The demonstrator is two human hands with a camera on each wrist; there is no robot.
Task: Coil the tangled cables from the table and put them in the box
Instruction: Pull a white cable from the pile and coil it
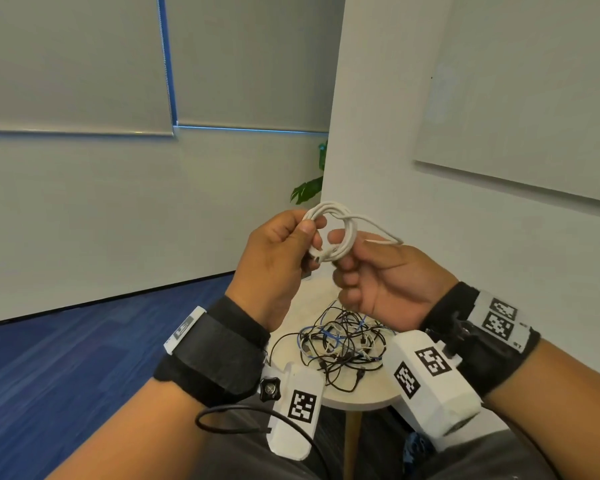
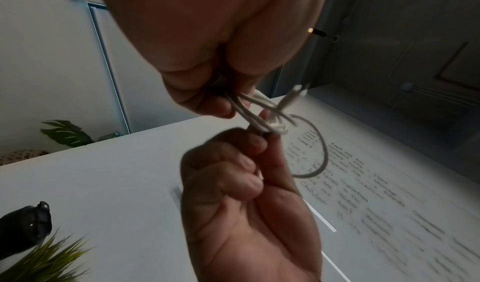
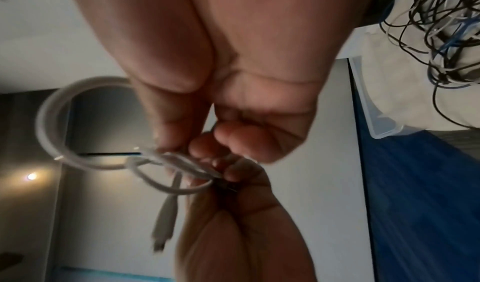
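Observation:
A white cable, wound into a small coil, is held up in the air above the table between both hands. My left hand pinches the coil's left side between thumb and fingers. My right hand grips the coil's lower right, fingers curled, with a loose loop trailing off to the right. In the left wrist view the left hand pinches the strands of the white cable above the right hand. The right wrist view shows the coil and a dangling connector. The tangled cables, black, blue and white, lie on the round table.
The small round table stands on a wooden leg over blue carpet. A whiteboard hangs on the right wall, and a plant shows behind the corner. A translucent plastic container rim appears beside the tangle.

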